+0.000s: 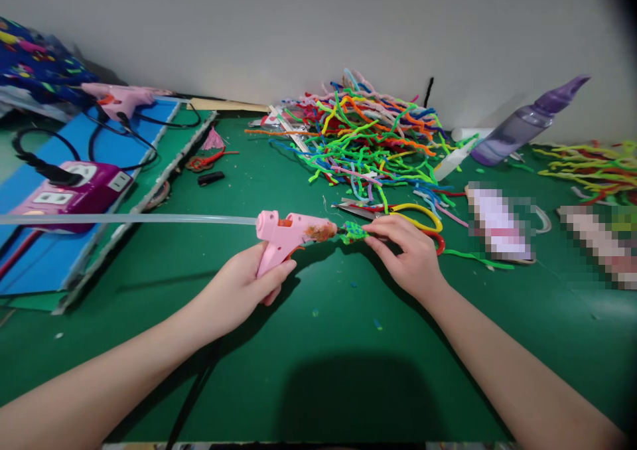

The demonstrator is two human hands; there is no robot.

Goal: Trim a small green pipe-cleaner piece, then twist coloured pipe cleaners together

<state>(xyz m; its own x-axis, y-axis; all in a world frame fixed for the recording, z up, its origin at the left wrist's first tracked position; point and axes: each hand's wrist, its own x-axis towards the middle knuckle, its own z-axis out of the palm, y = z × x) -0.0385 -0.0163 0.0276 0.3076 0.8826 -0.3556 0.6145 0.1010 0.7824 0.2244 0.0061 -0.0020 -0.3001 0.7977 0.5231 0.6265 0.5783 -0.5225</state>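
My left hand (pixel 246 284) is wrapped round the handle of a pink glue gun (pixel 288 233), its nozzle pointing right. A long clear glue stick (pixel 124 219) juts out of the gun's back toward the left. My right hand (pixel 408 251) pinches a small green and blue pipe-cleaner piece (pixel 353 232), held right at the gun's tip. Both hands hover just above the green table (pixel 318 344).
A heap of coloured pipe cleaners (pixel 363 131) lies at the back, with scissors (pixel 398 214) in front of it. A purple bottle (pixel 527 121) lies at the right. A purple power strip (pixel 74 191) sits on a blue board (pixel 74 237) beside a second pink glue gun (pixel 122 98).
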